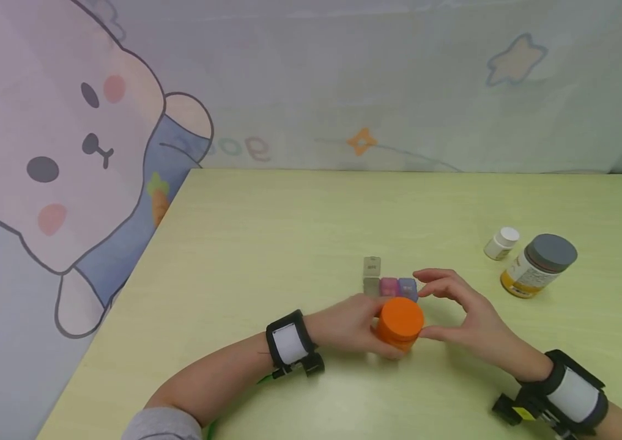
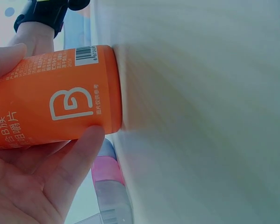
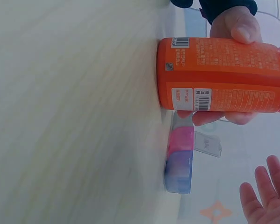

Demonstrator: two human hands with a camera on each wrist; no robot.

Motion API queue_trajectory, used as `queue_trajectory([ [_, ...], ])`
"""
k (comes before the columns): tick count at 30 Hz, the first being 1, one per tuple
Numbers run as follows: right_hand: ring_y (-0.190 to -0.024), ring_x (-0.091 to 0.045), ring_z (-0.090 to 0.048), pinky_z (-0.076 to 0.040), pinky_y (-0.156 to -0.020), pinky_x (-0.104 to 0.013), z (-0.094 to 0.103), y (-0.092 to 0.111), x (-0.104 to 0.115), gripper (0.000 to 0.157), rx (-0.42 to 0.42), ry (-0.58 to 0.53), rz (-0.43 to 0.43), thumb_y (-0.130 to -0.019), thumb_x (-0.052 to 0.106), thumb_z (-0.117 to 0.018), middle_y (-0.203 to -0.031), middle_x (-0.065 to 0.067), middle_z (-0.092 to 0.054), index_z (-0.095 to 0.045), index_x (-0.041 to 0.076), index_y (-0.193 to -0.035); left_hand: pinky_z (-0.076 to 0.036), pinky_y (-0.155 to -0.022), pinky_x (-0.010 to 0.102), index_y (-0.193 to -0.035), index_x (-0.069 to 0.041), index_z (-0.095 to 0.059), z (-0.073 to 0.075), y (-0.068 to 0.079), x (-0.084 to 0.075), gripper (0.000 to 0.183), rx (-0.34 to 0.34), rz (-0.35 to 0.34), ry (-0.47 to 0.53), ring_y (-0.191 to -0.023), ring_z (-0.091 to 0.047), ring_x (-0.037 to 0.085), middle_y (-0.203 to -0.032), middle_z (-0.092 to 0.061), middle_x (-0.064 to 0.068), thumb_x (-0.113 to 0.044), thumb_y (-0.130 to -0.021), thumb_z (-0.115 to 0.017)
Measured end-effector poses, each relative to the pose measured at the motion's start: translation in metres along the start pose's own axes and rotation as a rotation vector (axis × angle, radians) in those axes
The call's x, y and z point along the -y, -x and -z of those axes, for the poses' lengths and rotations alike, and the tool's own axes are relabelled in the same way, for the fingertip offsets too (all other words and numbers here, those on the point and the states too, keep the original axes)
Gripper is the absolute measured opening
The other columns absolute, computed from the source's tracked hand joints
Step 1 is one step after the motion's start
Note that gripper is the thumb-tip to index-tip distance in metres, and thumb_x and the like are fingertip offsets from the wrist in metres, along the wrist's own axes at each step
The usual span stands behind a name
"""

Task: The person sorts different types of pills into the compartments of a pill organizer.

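Observation:
An orange supplement bottle (image 1: 401,321) with an orange lid stands on the table, its printed side facing the left wrist view. My left hand (image 1: 351,324) grips it around the body, thumb on the near side and fingers on the far side. To its right is my right hand (image 1: 470,318), fingers spread and curved, the thumb tip close to the bottle; whether it touches cannot be told. Just behind the bottle sits a small pill box (image 1: 389,287) with grey, pink and blue compartments. The lid (image 1: 372,266) of the grey compartment is flipped back.
At the back right of the table (image 1: 266,226) stand a small white bottle (image 1: 501,243) and a larger jar (image 1: 539,266) with a dark grey lid and a yellow-and-white label. A printed cloth (image 1: 299,79) hangs behind the table's far edge.

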State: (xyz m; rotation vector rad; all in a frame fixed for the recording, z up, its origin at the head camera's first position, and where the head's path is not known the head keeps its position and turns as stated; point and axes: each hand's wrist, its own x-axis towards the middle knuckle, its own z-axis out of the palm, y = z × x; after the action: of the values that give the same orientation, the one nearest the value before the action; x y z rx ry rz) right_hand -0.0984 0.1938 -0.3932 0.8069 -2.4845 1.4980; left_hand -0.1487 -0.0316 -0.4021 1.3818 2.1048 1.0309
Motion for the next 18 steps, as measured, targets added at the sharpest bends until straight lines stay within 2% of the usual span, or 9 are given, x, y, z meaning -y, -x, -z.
queue_trajectory([
  [3, -0.119, -0.014, -0.039, -0.033, -0.092, -0.023, -0.001, 0.005, 0.004, 0.046, 0.0, 0.026, 0.032, -0.068, 0.003, -0.075, -0.128, -0.004, -0.045, -0.055, 0.017, -0.106, -0.035, -0.083, 0.015, -0.112, -0.021, -0.048, 0.001, 0.001, 0.0, 0.043, -0.003, 0.006, -0.002, -0.091, -0.047, -0.006, -0.1, -0.054, -0.018, -0.036, -0.077, -0.069],
  [5, -0.119, -0.015, -0.039, -0.034, -0.091, -0.023, -0.003, 0.008, 0.008, 0.044, 0.007, 0.026, 0.044, -0.072, 0.001, -0.071, -0.129, -0.004, -0.045, -0.056, 0.017, -0.11, -0.035, -0.083, 0.015, -0.113, -0.021, -0.048, 0.001, 0.002, -0.001, 0.044, -0.003, 0.012, -0.004, -0.091, -0.047, -0.006, -0.1, -0.054, -0.019, -0.036, -0.077, -0.069],
  [9, -0.12, -0.017, -0.039, -0.037, -0.089, -0.026, -0.013, 0.013, 0.013, 0.054, 0.036, -0.019, 0.057, -0.075, -0.002, -0.067, -0.132, -0.005, -0.043, -0.05, 0.012, -0.125, -0.035, -0.084, 0.015, -0.115, -0.02, -0.047, 0.001, 0.002, 0.0, 0.047, -0.002, 0.01, 0.001, -0.092, -0.047, -0.007, -0.102, -0.054, -0.018, -0.038, -0.077, -0.069],
  [11, -0.121, -0.016, -0.038, -0.036, -0.09, -0.027, -0.019, 0.012, 0.015, 0.062, 0.063, -0.052, 0.036, -0.075, 0.0, -0.067, -0.133, -0.005, -0.042, -0.044, 0.011, -0.131, -0.034, -0.085, 0.015, -0.116, -0.021, -0.046, 0.002, 0.002, 0.001, 0.049, -0.001, 0.001, -0.001, -0.092, -0.047, -0.007, -0.103, -0.054, -0.018, -0.039, -0.077, -0.068],
  [14, -0.122, -0.017, -0.036, -0.034, -0.093, -0.027, -0.028, 0.008, 0.017, 0.069, 0.077, -0.093, 0.003, -0.074, 0.005, -0.07, -0.135, -0.005, -0.041, -0.039, 0.013, -0.135, -0.034, -0.085, 0.015, -0.115, -0.021, -0.046, 0.002, 0.002, 0.002, 0.047, -0.003, -0.014, -0.004, -0.093, -0.047, -0.006, -0.104, -0.054, -0.017, -0.039, -0.077, -0.068],
  [18, -0.125, -0.019, -0.034, -0.028, -0.098, -0.027, -0.034, 0.003, 0.017, 0.069, 0.07, -0.147, -0.022, -0.074, 0.005, -0.07, -0.136, -0.008, -0.04, -0.039, 0.014, -0.135, -0.035, -0.083, 0.015, -0.111, -0.022, -0.048, 0.0, 0.001, 0.003, 0.042, 0.004, 0.0, 0.003, -0.09, -0.047, -0.005, -0.102, -0.055, -0.017, -0.038, -0.078, -0.068],
])
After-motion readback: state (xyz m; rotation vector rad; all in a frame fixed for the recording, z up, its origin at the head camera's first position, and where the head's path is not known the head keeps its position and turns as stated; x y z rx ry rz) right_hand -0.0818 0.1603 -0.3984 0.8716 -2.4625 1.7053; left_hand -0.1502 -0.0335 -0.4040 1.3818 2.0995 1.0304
